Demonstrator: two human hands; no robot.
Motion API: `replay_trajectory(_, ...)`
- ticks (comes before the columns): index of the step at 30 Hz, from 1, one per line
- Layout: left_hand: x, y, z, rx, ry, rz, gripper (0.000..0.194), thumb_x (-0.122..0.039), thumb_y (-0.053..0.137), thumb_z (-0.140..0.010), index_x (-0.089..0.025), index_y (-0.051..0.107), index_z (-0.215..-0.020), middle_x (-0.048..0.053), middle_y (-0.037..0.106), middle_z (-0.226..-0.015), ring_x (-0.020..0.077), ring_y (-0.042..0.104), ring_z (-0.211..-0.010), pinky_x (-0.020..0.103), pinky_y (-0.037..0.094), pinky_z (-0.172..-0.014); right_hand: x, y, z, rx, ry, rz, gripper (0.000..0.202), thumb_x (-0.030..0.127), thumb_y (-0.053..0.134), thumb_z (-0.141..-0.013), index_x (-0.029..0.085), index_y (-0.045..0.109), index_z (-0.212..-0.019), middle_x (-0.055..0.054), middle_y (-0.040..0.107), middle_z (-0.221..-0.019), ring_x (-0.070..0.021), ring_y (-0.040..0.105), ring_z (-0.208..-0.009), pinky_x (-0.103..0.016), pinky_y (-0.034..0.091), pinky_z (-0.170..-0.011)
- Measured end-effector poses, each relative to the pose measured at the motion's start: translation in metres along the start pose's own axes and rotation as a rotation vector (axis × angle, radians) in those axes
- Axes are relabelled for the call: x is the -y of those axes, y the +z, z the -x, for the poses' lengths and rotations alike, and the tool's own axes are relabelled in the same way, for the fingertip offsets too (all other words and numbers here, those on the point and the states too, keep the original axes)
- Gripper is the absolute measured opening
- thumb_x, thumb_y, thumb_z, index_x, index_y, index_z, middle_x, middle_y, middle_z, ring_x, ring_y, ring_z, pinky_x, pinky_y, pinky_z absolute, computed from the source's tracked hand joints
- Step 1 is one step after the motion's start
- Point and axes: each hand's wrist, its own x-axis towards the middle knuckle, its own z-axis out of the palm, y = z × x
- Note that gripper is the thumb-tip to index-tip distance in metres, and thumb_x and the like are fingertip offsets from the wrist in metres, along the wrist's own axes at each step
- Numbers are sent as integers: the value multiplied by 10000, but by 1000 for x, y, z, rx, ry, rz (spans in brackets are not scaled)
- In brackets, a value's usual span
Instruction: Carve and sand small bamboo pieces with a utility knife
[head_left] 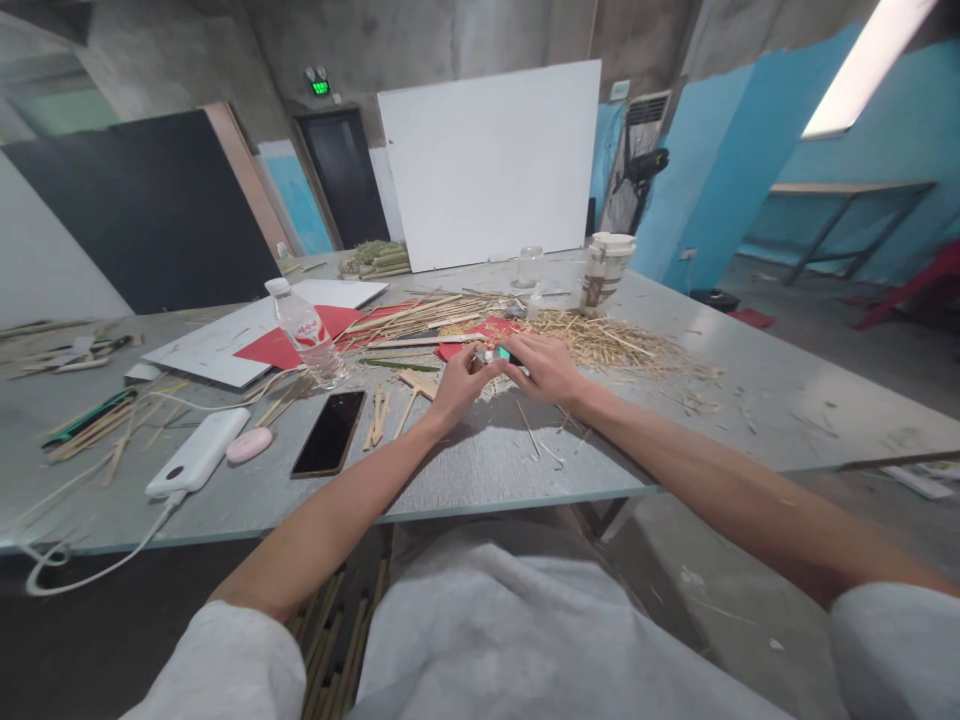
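My left hand (pixel 459 385) and my right hand (pixel 546 368) meet above the middle of the table. Both have their fingers closed. A small green-and-white object (pixel 502 354) shows between them, held by the fingers of my right hand; its kind is too small to tell. Something greyish is at my left fingertips, mostly hidden. Just behind the hands lies red paper (pixel 495 328) with straw scraps on it. A heap of cut straw (pixel 615 340) spreads to the right, and a bundle of long straw stalks (pixel 420 318) lies beyond my left hand.
To the left are a phone (pixel 328 434), a white power bank (pixel 199 452) with a cable, a pink oval object (pixel 249 445), a water bottle (pixel 306 335) and a green-and-black cutter (pixel 90 418). A paper cup (pixel 604 272) and a clear jar (pixel 529 266) stand at the back.
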Motion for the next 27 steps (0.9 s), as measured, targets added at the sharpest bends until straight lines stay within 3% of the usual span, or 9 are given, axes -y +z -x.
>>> replay_trajectory(27,-2,0,1,-2,22,-16,524,-651,814,-830,-234,497,-813,-78,379,-643,101,320,-562,275,249,-537,1,-1,0,-3,15,-1,376,492,413,-1134,198,647,-1153,-106,748,-1033,-223,669,-884,-336,459,-746)
